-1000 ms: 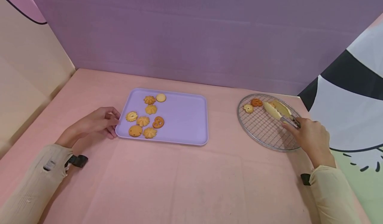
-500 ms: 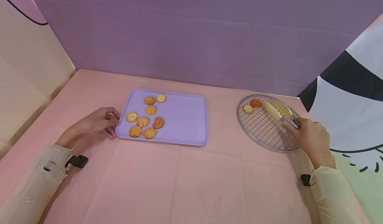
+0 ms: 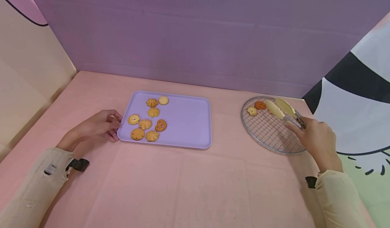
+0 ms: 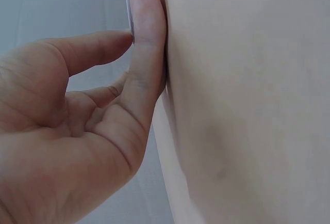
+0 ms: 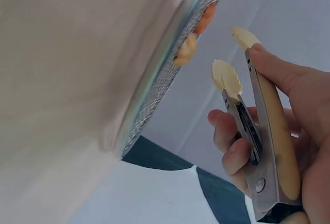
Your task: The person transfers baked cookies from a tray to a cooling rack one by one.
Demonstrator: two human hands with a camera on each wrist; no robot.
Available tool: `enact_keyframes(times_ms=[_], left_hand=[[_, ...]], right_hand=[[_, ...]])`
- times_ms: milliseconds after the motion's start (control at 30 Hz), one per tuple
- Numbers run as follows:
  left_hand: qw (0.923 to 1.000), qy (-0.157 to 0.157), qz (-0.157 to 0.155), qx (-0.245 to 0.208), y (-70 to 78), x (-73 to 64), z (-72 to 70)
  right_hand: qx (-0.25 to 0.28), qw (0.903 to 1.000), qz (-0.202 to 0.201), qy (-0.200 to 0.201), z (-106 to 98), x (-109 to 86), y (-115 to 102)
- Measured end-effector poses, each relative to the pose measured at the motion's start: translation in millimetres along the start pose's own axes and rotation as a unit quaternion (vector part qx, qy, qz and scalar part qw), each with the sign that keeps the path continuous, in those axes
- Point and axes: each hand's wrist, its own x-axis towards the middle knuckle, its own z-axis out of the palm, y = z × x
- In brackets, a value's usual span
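Observation:
My left hand (image 3: 102, 123) holds the left edge of a lilac tray (image 3: 189, 119), thumb against the rim (image 4: 130, 25) and fingers along its underside. Several cookies lie on the tray's left half, among them a pretzel cookie (image 3: 160, 125) and a round cookie with a face (image 3: 137, 134). My right hand (image 3: 318, 141) grips metal tongs with cream tips (image 3: 275, 109), raised over a round wire rack (image 3: 271, 136). The tips stand apart with nothing between them in the right wrist view. On the rack lie a flower-shaped cookie (image 3: 252, 111), a brown pretzel cookie (image 3: 260, 105) and a third cookie (image 5: 186, 49), partly hidden by the tongs in the head view.
A pink cloth (image 3: 195, 184) covers the table. Behind it rises a purple wall (image 3: 182, 35); a printed panel (image 3: 359, 109) stands on the right, close to the rack. Between tray and rack lies a strip of bare cloth.
The tong tips have risen a little and shifted slightly up and left over the rack. My left hand and the tray stay put.

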Motion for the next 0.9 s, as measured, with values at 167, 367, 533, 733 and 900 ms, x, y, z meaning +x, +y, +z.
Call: enact_keyframes(times_ms=[167, 367, 533, 733, 900], left_hand=[[1.0000, 0.001, 0.000, 0.001, -1.4, 0.7, -0.4], [1.0000, -0.001, 0.003, -0.007, -2.6, 1.4, -0.7], [0.9999, -0.002, 0.001, -0.011, -2.0, 1.3, -0.6], [0.9999, -0.004, -0.002, -0.011, -1.4, 1.1, -0.7], [1.0000, -0.004, -0.003, -0.005, -0.7, 0.6, -1.0]], right_hand=[[-0.003, 0.9996, -0.024, 0.017, -1, 0.9, -12], [-0.002, 0.9970, -0.065, 0.041, 0, -1.5, -29], [0.001, 0.9953, -0.086, 0.043, -1, -5.8, -42], [0.003, 0.9919, -0.117, 0.049, 0, -10.2, -59], [-0.008, 0.9859, -0.157, 0.059, 0, -13.7, -76]])
